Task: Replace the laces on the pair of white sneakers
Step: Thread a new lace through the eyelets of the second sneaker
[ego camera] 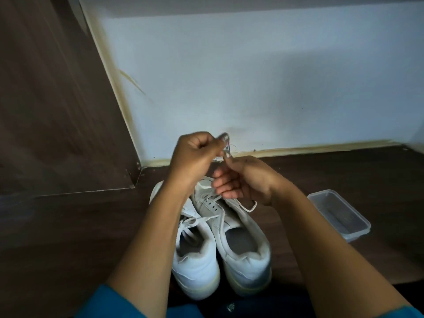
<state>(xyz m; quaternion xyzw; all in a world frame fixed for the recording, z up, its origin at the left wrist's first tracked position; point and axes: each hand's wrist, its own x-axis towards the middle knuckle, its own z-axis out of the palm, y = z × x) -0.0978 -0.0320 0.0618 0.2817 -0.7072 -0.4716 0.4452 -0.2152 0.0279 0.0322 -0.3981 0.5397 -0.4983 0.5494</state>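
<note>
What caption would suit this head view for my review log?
Left hand and right hand pinch a lace above white sneakers on a dark floor, plastic tub beside them.

The lace end (224, 144) pinched between the left hand (195, 150) and the right hand (243, 180) was too blurred to make out, while the left forearm hid much of the left sneaker (195, 260) and the right hand covered the toe of the right sneaker (243, 249).

Dark brown wood-grain floor (68, 226) carries left white low-top sneaker (197, 267) and right white low-top sneaker (247, 260), side by side, touching, toes toward pale wall (252, 76). Clear rectangular plastic container (351, 237) sits right of them, apart, lidless.
</note>
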